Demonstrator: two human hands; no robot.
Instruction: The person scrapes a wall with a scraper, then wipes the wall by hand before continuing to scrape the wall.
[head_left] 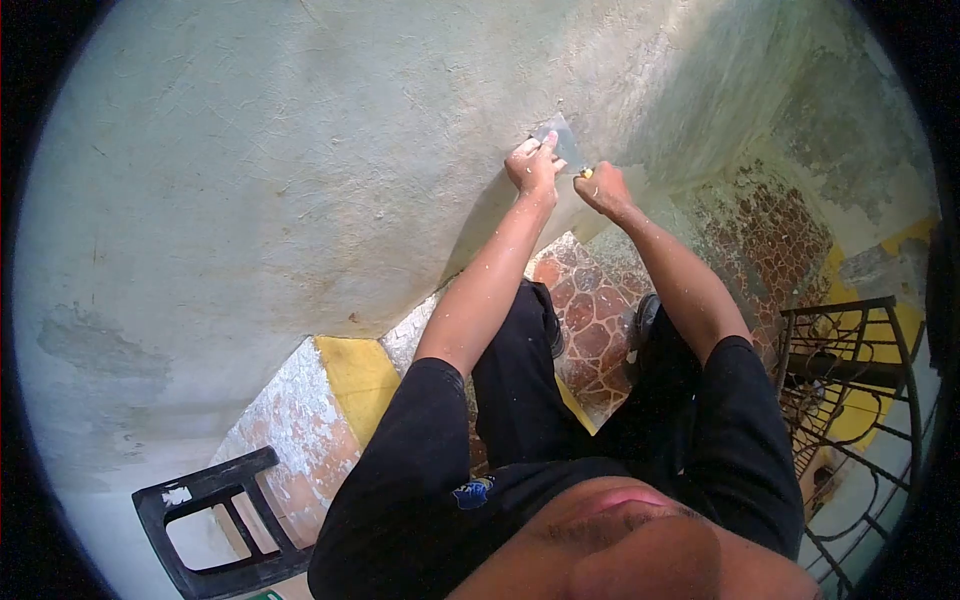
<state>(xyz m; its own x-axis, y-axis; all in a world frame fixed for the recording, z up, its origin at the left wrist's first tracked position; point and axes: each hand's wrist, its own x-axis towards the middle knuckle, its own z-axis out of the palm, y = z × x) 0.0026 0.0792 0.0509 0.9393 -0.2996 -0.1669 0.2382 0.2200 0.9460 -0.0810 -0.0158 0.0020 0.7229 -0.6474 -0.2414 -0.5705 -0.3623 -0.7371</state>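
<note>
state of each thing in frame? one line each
Scraper: blade flat against the wall, held by both hands.
Left hand: pressing on the blade.
Right hand: closed on the handle.
Wall: rough, patchy, worn.
Chair: standing unused.
Steps: splattered with white.

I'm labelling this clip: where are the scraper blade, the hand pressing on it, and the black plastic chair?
scraper blade (563, 140), head view, bare metal of the blade.
left hand (533, 165), head view, back of the hand.
black plastic chair (215, 485), head view, top bar of its frame.
</note>
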